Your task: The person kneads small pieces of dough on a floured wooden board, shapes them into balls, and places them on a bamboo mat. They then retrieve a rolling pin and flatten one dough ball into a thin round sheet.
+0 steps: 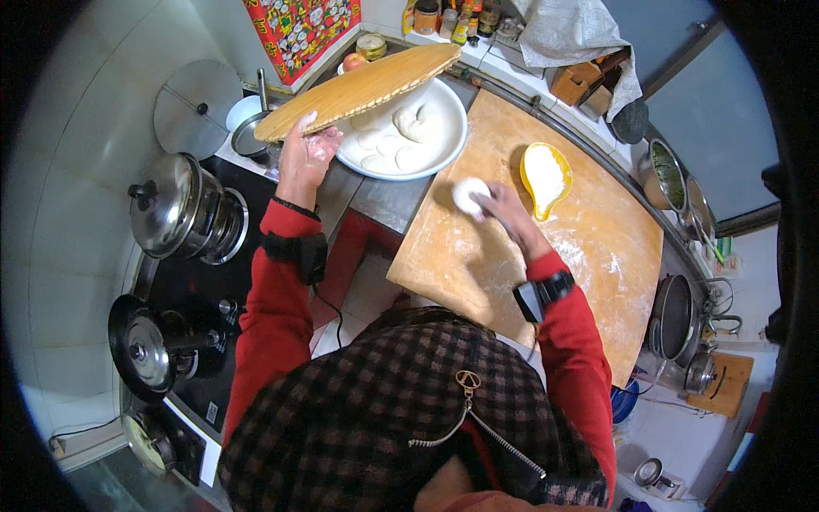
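Note:
My left hand (310,150), dusted with flour, grips the near edge of a round woven lid (365,93) and holds it tilted above a large white basin (448,150). Several flattened round dough pieces (409,158) and a larger dough lump (416,123) lie in the basin. My right hand (496,203) holds a white dough round (470,195) over a floured wooden board (461,256). Just beyond that hand, a yellow scoop (546,179) full of white flour rests on the board.
At the left, a steel pot (169,205) and a lidded black pan (137,345) stand on the black stove (237,179). Seasoning jars (425,17) line the back ledge. Metal bowls (665,173) and a dark pan (675,317) are at the right.

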Available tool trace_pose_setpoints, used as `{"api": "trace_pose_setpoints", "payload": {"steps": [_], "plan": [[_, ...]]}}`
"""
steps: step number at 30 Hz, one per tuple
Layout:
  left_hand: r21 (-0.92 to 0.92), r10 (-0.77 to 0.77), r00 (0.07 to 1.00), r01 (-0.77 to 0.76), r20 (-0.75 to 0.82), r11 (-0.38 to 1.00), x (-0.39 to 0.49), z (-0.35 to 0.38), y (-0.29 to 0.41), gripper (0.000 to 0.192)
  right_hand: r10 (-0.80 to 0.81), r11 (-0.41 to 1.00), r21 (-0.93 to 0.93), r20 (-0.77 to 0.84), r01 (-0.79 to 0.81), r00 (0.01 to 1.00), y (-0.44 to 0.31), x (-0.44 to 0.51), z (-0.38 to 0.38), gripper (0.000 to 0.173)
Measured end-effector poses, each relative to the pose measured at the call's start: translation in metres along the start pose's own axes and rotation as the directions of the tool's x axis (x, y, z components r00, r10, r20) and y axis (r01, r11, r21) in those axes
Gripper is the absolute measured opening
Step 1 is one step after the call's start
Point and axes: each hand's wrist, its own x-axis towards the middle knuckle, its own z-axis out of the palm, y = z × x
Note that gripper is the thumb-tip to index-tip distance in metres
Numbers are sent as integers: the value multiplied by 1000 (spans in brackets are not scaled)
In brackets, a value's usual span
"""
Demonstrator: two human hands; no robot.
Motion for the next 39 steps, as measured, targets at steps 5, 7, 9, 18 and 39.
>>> {"api": "trace_pose_setpoints", "payload": {"steps": [5, 7, 9, 18, 39], "plan": [[5, -13, 998, 13, 61, 1000, -2, -3, -5, 22, -123, 985, 79, -302, 153, 945, -11, 81, 18, 29], [14, -35, 999, 34, 20, 999, -3, -3, -6, 21, -62, 991, -131, -426, 7, 902, -3, 88, 22, 27], [8, -38, 999, 38, 24, 999, -6, -3, -7, 22, -102, 960, -280, -447, -31, 889, 6, 87, 25, 26], [3, -76, 997, 76, -3, 997, -14, 8, -3, 23, -387, 667, -706, -56, 238, 921, -1, 122, 55, 23], [-17, 4, 999, -4, 48, 1000, -25, 14, -8, 28, 17, 505, -741, 521, 442, 854, -24, 229, 72, 40]]}}
